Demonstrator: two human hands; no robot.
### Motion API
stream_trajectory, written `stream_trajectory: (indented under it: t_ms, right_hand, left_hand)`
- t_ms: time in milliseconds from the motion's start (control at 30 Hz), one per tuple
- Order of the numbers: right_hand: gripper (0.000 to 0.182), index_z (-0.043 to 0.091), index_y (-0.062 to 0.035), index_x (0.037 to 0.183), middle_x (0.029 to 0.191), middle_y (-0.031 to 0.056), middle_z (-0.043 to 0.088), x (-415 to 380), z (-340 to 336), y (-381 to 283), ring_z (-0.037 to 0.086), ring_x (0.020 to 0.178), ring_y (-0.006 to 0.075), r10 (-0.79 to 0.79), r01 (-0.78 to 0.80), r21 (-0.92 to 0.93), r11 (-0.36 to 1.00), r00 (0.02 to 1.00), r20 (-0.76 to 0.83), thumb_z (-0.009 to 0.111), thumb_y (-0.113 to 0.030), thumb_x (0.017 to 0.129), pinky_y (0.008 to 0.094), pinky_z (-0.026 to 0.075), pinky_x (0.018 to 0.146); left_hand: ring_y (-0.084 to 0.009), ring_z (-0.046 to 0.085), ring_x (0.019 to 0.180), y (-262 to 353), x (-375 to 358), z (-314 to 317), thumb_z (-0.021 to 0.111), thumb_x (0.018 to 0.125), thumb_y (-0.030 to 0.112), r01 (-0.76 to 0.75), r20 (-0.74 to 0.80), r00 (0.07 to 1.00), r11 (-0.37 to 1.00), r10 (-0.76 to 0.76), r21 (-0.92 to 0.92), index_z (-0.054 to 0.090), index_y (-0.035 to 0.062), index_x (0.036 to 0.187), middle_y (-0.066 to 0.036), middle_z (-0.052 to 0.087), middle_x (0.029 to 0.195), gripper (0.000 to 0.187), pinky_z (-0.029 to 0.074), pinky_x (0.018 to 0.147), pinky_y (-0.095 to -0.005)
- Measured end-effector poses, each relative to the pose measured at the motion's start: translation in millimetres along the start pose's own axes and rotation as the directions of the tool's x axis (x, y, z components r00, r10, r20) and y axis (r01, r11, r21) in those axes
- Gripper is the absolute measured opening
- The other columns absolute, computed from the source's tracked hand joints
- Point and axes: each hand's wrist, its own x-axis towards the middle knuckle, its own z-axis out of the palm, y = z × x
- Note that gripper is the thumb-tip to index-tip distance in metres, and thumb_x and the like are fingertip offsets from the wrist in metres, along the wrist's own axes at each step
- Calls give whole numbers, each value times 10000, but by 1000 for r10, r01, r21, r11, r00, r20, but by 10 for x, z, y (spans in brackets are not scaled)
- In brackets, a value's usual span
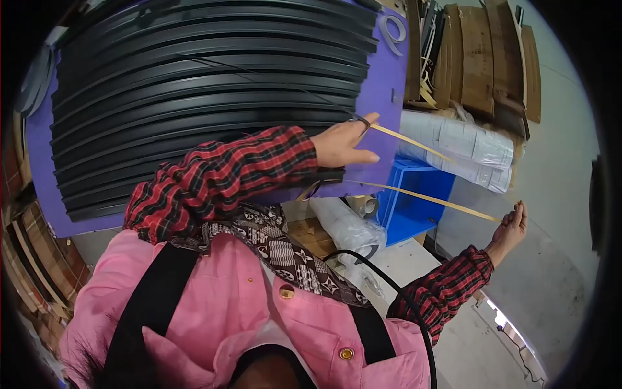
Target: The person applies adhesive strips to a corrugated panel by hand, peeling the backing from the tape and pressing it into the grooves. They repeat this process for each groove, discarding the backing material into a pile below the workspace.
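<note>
My left hand (pixel 342 144) is over the right end of a row of long black ribbed profiles (pixel 214 84), its thumb spread away. A narrow dark strip (pixel 291 86) runs across the profiles to a small loop at its fingers, where the strip seems gripped. From there a yellow length of strip (pixel 411 141) hangs off to the right. Far out on the right, my right hand (pixel 510 228) is closed in a pinch on the end of another yellow strip (pixel 440 201), stretched from the table's front edge, near a dark loop (pixel 310 190).
The profiles lie on a purple tabletop (pixel 385 84), with a white tape roll (pixel 392 34) at its far right corner. Beyond the right edge are wrapped white rolls (pixel 463 142), a blue crate (pixel 421 198) and upright cardboard (pixel 483 48). A black cable (pixel 395 285) passes in front of me.
</note>
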Motion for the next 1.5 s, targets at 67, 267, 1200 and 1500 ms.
stream_trajectory:
  t_ms: [67,267,1200,1500]
  right_hand:
    - [164,564,-4,915,720,50,563,225,-465,346,438,511,72,31,-38,-125,991,998,-60,523,-72,771,184,344,445]
    - [295,525,-38,994,1047,140,485,-708,1966,-452,462,967,293,-452,776,-189,602,526,720,556,-81,704,325,373,798]
    - [121,579,-6,728,581,58,556,-312,3366,1502,520,529,107,74,138,-281,950,773,630,598,-118,688,231,412,517]
    - [125,574,-3,706,579,69,562,-223,3418,1492,530,531,125,60,191,-326,926,777,626,606,-122,687,239,416,526]
  left_hand:
    - [-309,487,944,196,210,293,514,761,253,140,-7,990,986,-141,-90,317,-88,1114,-217,510,970,528,385,801,-324]
    - [-333,537,758,-84,606,1010,417,771,111,37,-258,966,996,-14,82,394,-33,1027,-190,551,772,294,427,643,-374]
    - [-141,453,868,-705,-1472,-2692,616,706,157,590,-695,712,618,-96,519,616,72,795,-17,530,833,123,359,764,-257]
    - [-124,441,871,-698,-1477,-2677,622,705,139,588,-714,692,658,-107,471,616,72,796,-5,521,836,113,349,772,-241]
